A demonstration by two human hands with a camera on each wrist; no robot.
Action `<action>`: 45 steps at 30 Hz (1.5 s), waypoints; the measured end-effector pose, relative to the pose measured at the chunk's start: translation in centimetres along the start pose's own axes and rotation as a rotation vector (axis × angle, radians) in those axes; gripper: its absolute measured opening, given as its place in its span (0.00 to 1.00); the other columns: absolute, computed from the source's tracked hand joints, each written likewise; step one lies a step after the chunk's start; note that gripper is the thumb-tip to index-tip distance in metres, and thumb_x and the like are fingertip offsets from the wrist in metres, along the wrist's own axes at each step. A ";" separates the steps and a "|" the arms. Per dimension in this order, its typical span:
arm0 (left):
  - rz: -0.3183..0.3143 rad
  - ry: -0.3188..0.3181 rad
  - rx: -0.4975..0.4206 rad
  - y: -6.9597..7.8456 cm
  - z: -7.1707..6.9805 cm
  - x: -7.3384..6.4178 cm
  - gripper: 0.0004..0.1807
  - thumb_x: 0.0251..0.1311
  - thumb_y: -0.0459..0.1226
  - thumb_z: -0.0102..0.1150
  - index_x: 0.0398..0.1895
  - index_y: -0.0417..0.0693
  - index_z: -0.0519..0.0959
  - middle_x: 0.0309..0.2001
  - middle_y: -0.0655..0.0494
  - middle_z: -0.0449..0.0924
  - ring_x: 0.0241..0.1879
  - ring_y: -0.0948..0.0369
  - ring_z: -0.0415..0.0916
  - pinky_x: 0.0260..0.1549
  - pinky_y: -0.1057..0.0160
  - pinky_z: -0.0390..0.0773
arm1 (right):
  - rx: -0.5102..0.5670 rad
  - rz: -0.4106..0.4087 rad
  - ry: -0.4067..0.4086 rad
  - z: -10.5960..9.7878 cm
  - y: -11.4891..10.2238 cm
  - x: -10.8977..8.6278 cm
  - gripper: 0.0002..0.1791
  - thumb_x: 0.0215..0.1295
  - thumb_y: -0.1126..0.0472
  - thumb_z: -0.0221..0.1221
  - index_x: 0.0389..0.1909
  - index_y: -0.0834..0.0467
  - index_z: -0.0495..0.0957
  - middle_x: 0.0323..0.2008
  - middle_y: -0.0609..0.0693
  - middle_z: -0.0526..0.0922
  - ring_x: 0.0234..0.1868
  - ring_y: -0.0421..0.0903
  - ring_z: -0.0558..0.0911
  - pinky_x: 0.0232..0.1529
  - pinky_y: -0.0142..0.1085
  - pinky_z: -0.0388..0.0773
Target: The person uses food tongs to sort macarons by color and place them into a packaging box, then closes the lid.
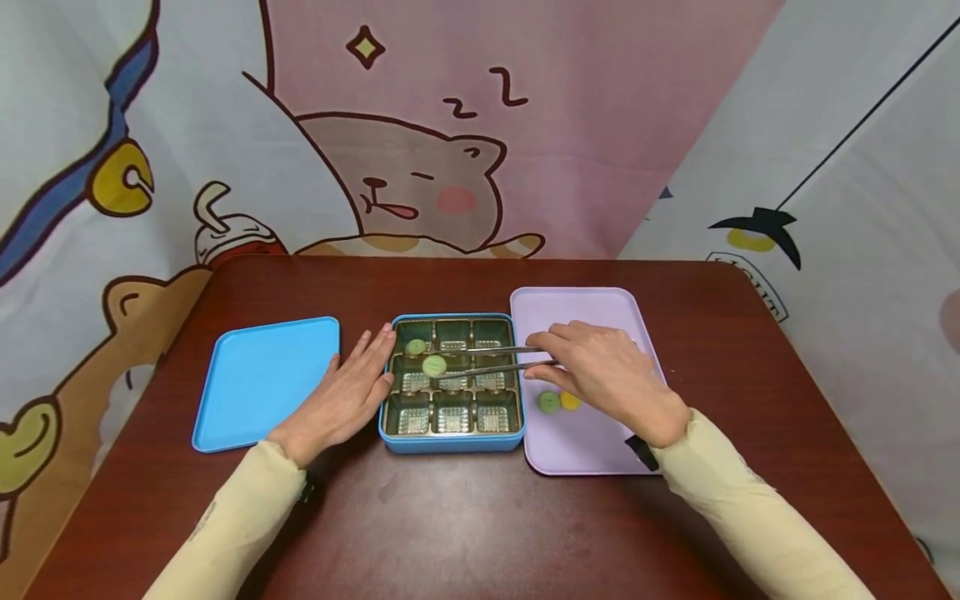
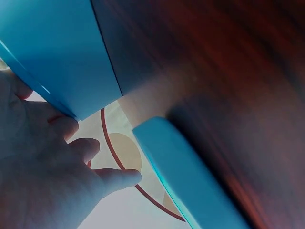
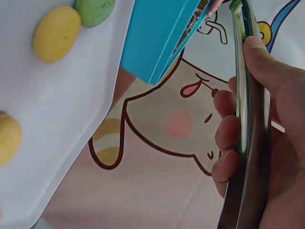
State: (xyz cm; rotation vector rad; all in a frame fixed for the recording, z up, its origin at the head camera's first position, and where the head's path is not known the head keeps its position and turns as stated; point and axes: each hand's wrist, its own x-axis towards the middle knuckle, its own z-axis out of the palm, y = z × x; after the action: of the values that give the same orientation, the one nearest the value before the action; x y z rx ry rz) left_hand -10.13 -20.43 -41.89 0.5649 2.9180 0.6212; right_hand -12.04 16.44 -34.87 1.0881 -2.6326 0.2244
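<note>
My right hand [image 1: 600,367] grips a pair of metal tongs [image 3: 244,109], thumb on one arm and fingers curled round the other. Between the tong tips a round green piece [image 1: 434,366] is pinched, over the left part of the blue box [image 1: 453,446]. This box has a metallic insert [image 1: 452,412] split into several compartments. Another green piece [image 1: 415,347] lies in its back left compartment. My left hand [image 1: 348,396] rests against the box's left side, fingers extended along the rim; in the left wrist view its fingertips touch the blue wall.
Right of the box lies a lilac tray [image 1: 585,450] with a green piece [image 1: 549,402] and a yellow piece [image 1: 570,401] on it; the right wrist view shows another yellow piece [image 3: 7,139] there. A flat blue lid-like tray [image 1: 262,383] lies to the left.
</note>
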 end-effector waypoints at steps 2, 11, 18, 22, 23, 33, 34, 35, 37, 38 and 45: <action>-0.003 -0.006 0.000 0.0 0.0 -0.1 0.34 0.83 0.47 0.36 0.85 0.47 0.44 0.85 0.53 0.38 0.82 0.44 0.40 0.70 0.25 0.45 | 0.003 -0.008 -0.003 0.2 -0.2 0.4 0.20 0.67 0.40 0.67 0.50 0.49 0.85 0.34 0.40 0.82 0.33 0.42 0.81 0.30 0.42 0.81; -0.004 -0.013 -0.010 0.1 0.0 -0.1 0.34 0.84 0.48 0.35 0.85 0.49 0.43 0.85 0.55 0.38 0.82 0.45 0.39 0.71 0.26 0.44 | -0.026 -0.050 0.013 1.2 -0.9 1.9 0.18 0.67 0.42 0.67 0.47 0.50 0.85 0.30 0.41 0.79 0.29 0.44 0.79 0.22 0.41 0.77; 0.005 -0.003 -0.003 0.1 0.0 -0.1 0.34 0.84 0.47 0.36 0.85 0.47 0.44 0.85 0.52 0.39 0.82 0.44 0.40 0.70 0.26 0.45 | -0.040 -0.074 0.011 1.7 -1.3 2.7 0.17 0.66 0.43 0.68 0.45 0.51 0.85 0.28 0.42 0.80 0.27 0.45 0.80 0.21 0.41 0.77; 0.010 -0.001 -0.002 0.0 0.1 0.0 0.34 0.84 0.46 0.36 0.85 0.47 0.44 0.84 0.52 0.40 0.82 0.44 0.40 0.70 0.26 0.46 | -0.041 -0.091 0.027 1.8 -1.5 2.9 0.16 0.65 0.44 0.70 0.42 0.51 0.85 0.26 0.43 0.78 0.26 0.46 0.79 0.20 0.42 0.77; 0.011 0.001 -0.002 0.0 0.2 0.0 0.34 0.84 0.46 0.36 0.85 0.47 0.44 0.84 0.51 0.40 0.82 0.44 0.40 0.70 0.26 0.47 | -0.044 -0.094 0.032 1.8 -1.5 3.0 0.16 0.64 0.44 0.70 0.41 0.51 0.84 0.26 0.43 0.78 0.26 0.46 0.80 0.20 0.43 0.77; 0.011 -0.001 -0.004 0.0 0.2 0.0 0.34 0.83 0.46 0.37 0.85 0.47 0.44 0.84 0.51 0.40 0.82 0.44 0.40 0.70 0.26 0.47 | -0.084 -0.084 0.023 1.7 -1.8 3.5 0.16 0.63 0.42 0.69 0.37 0.50 0.82 0.28 0.43 0.80 0.28 0.48 0.81 0.19 0.46 0.77; 0.011 0.000 -0.001 0.0 0.2 0.0 0.34 0.83 0.45 0.37 0.85 0.47 0.44 0.84 0.51 0.40 0.82 0.44 0.40 0.70 0.26 0.47 | -0.087 -0.084 0.023 1.7 -1.8 3.6 0.16 0.63 0.42 0.69 0.37 0.50 0.82 0.28 0.43 0.80 0.28 0.48 0.81 0.19 0.46 0.77; 0.011 0.000 0.001 0.0 0.1 0.0 0.34 0.83 0.45 0.37 0.85 0.47 0.44 0.84 0.52 0.40 0.82 0.44 0.40 0.70 0.26 0.47 | -0.090 -0.084 0.024 1.7 -1.8 3.6 0.16 0.63 0.42 0.70 0.37 0.50 0.82 0.28 0.43 0.80 0.27 0.48 0.81 0.19 0.46 0.77; 0.011 0.003 0.002 0.1 0.1 0.1 0.34 0.83 0.45 0.37 0.85 0.47 0.45 0.84 0.52 0.40 0.82 0.44 0.40 0.70 0.26 0.47 | -0.092 -0.085 0.025 1.6 -1.8 3.6 0.17 0.63 0.42 0.69 0.37 0.50 0.82 0.27 0.43 0.79 0.27 0.48 0.80 0.19 0.46 0.76; 0.011 0.004 0.003 0.1 0.1 0.1 0.34 0.83 0.45 0.38 0.85 0.47 0.45 0.84 0.52 0.40 0.82 0.44 0.40 0.70 0.26 0.47 | -0.090 -0.085 0.025 1.5 -1.8 3.5 0.17 0.63 0.42 0.69 0.38 0.51 0.83 0.27 0.44 0.79 0.27 0.48 0.80 0.19 0.45 0.76; 0.008 0.010 -0.002 0.1 0.0 0.0 0.34 0.83 0.45 0.38 0.85 0.47 0.46 0.84 0.52 0.40 0.82 0.44 0.41 0.70 0.26 0.47 | -0.041 -0.041 0.007 1.1 -1.4 2.6 0.20 0.65 0.42 0.69 0.48 0.52 0.86 0.29 0.43 0.78 0.28 0.46 0.80 0.21 0.42 0.77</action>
State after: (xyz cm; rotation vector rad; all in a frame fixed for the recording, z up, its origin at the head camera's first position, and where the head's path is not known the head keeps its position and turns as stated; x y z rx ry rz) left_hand -10.06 -20.34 -41.84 0.5755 2.9258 0.6294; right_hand -13.03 13.50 -35.02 1.1245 -2.5945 0.1644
